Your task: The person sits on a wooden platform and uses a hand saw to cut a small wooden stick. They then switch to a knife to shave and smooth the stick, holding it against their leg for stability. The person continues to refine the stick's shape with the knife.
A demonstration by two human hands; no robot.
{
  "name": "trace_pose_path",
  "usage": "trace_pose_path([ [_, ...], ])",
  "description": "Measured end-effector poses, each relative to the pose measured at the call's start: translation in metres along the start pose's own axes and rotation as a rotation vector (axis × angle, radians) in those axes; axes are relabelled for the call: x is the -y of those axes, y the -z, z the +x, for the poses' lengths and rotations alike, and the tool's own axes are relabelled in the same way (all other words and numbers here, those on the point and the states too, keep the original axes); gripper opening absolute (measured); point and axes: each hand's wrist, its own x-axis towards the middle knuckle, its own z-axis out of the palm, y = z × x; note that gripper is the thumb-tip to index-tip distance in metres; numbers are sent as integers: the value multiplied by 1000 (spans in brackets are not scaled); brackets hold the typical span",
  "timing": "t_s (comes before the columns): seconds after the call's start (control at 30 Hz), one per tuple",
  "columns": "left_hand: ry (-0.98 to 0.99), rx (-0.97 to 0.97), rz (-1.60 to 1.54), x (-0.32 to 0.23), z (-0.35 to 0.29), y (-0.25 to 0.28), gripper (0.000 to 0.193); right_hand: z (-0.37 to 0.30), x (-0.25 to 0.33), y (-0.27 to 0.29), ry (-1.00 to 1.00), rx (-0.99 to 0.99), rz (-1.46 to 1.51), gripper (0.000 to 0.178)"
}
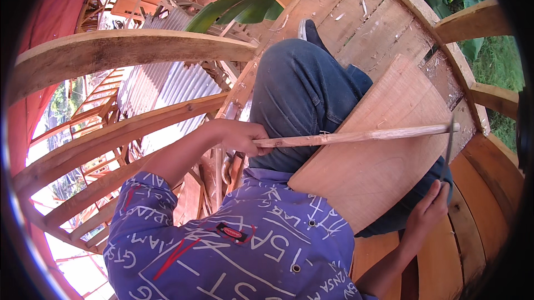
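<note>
As gripped: hands point(239, 136) apart on stick point(356, 136).

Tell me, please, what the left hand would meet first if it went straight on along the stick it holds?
Likely the thin metal blade at the stick's far end, held by the right hand. The left hand would pass over the plank; depth is unclear.

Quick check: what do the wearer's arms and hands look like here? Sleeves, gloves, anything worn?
Both hands bare, no gloves: left hand, right hand. Forearms bare too. Short-sleeved purple shirt covered in white scribble-style lettering, with some red lines, a small red patch and metal snaps. No watch or rings visible.
</note>
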Motion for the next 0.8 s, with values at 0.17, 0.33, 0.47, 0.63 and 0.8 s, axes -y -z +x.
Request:
trace_pose_path([
  [0.17, 1, 8, -30, -1, 1, 0, 13, -25, 49, -21, 127, 166, 119, 24],
  [0.33, 20, -34, -2, -2, -1, 1, 13, -18, 54, -33, 82, 201, 100, 24],
  [0.47, 22, -49, 2, -9, -1, -2, 14, -2, 12, -14, 3, -16, -28, 33],
  [0.63, 16, 7, -13, -5, 3, 2, 15, -5, 19, 9, -72, -9, -15, 33],
  [0.8, -46, -1, -41, 0, 0, 1, 15, -23, 50, -34, 138, 183, 39, 21],
])
